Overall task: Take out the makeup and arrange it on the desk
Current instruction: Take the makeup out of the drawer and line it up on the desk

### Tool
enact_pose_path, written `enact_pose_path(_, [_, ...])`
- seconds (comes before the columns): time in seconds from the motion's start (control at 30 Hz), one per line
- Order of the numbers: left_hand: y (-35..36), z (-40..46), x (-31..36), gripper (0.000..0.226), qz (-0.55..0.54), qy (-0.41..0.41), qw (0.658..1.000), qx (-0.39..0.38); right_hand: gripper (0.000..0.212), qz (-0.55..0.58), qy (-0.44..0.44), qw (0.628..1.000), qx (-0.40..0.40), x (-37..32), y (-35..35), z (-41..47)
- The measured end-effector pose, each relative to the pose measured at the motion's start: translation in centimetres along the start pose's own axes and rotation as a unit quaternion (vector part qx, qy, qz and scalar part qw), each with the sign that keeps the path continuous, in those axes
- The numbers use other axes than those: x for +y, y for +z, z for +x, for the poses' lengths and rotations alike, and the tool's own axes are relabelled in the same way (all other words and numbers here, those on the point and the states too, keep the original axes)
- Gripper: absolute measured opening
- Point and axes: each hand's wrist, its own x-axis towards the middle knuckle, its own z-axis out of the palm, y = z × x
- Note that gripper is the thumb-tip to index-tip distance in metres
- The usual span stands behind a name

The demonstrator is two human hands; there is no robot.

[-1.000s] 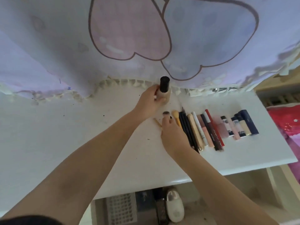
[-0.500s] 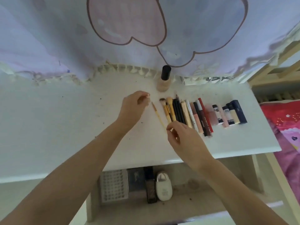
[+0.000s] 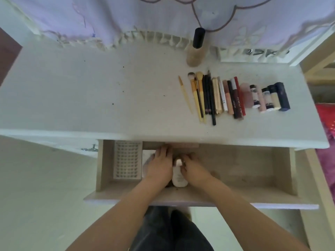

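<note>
Both hands have dropped from the desk (image 3: 90,98) into the drawer (image 3: 244,167). The left hand (image 3: 159,164) lies flat, fingers straight, beside a white bottle (image 3: 178,176). The right hand (image 3: 193,168) seems curled against it; blurred.

Both bare forearms reach forward and down from the lower frame, converging toward the middle. Left hand (image 3: 159,164) palm down, fingers extended forward and held close together, fairly straight. Right hand (image 3: 193,166) just beside it, palm down, fingers bent inward toward the left hand; whether they grip anything cannot be told. Only a narrow gap separates the hands. Wrists nearly straight, in line with the forearms. Dark-clothed legs (image 3: 172,230) show below, between the arms.
</note>
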Motion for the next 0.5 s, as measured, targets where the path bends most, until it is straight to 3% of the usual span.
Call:
enact_pose_path(0.13, [-0.2, 0.2, -0.3, 0.052, 0.058, 0.016, 0.998, 0.012, 0.033, 0.020, -0.003, 1.000, 0.022, -0.4, -0.1, -0.9])
enact_pose_path(0.33, [-2.4, -1.0, -1.4, 0.049, -0.118, 0.025, 0.993, 0.013, 0.030, 0.098, -0.029, 0.995, 0.001, -0.4, -1.8, -3.7])
enact_pose_path(0.43, [-3.4, -0.3, -2.1, 0.054, -0.123, 0.036, 0.990, -0.051, 0.029, 0.062, -0.020, 0.998, 0.007, 0.1, -2.1, -4.2])
enact_pose_path(0.5, [-3.7, 0.1, -2.0, 0.052, -0.181, 0.026, 0.977, -0.110, 0.027, 0.042, -0.020, 0.999, 0.012, 0.3, -2.4, -4.3])
